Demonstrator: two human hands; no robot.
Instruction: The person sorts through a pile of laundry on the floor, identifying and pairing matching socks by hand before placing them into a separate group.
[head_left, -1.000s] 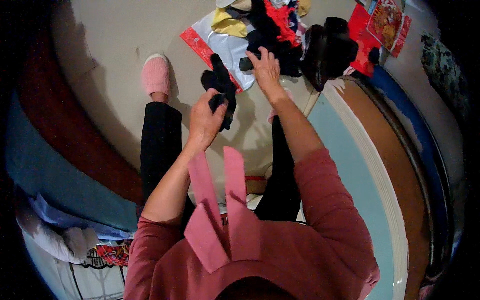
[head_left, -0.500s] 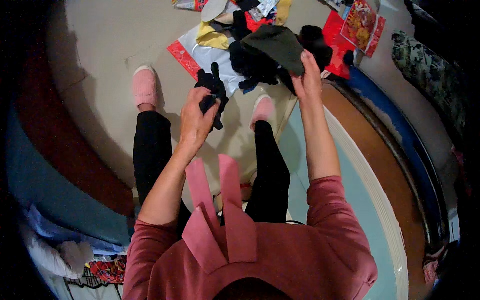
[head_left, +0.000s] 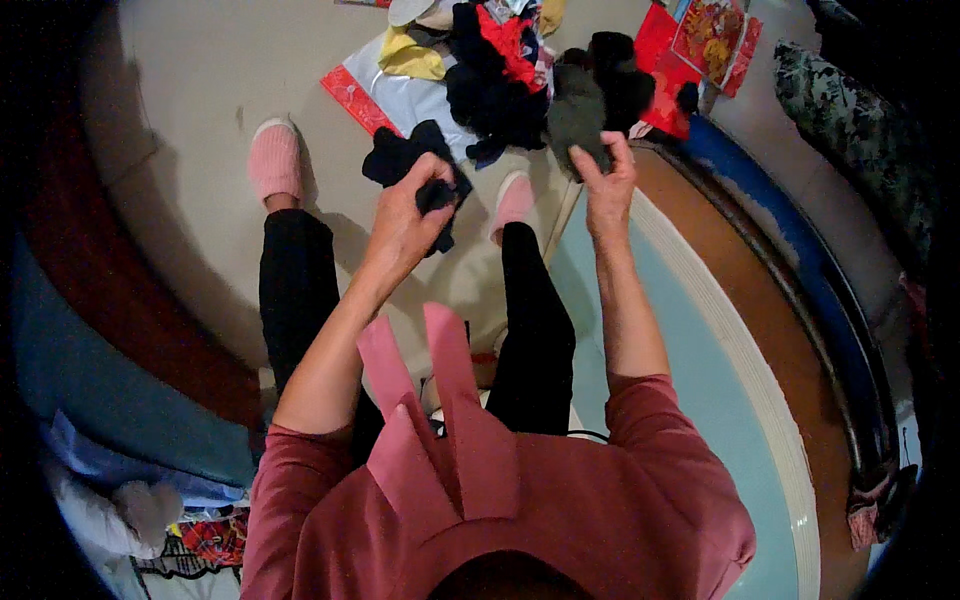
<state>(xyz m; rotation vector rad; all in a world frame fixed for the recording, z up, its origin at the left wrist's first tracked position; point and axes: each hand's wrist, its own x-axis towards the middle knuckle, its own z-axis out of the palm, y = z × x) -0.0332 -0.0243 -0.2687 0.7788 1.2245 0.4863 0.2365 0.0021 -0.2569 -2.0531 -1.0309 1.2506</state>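
Head view: the olive-grey, elongated piece of soft cloth (head_left: 577,105) lies just beyond the right hand (head_left: 607,190) and slightly to its left, its long axis running roughly near to far. Its near end sits at that hand's thumb and fingers, so the right hand is much the nearer of the two; the left hand (head_left: 405,205) is well apart, off to the left. The right thumb and fingers are spaced apart about this near end; whether they pinch the cloth or have let it go, I cannot tell. The left hand is clenched on a crumpled bundle of black cloth (head_left: 400,155), which hangs out on both sides of the fist.

The olive-grey piece looks matte, limp and flattened, with a rounded outline and no visible pattern. To its left is a loose heap of black cloth (head_left: 490,110), with a bright red cloth (head_left: 505,45) and a yellow cloth (head_left: 410,55) at its far side, partly over a white plastic bag with a red edge (head_left: 385,97). Just right of the olive-grey piece is a dark, bunched item (head_left: 622,80), its kind unclear.
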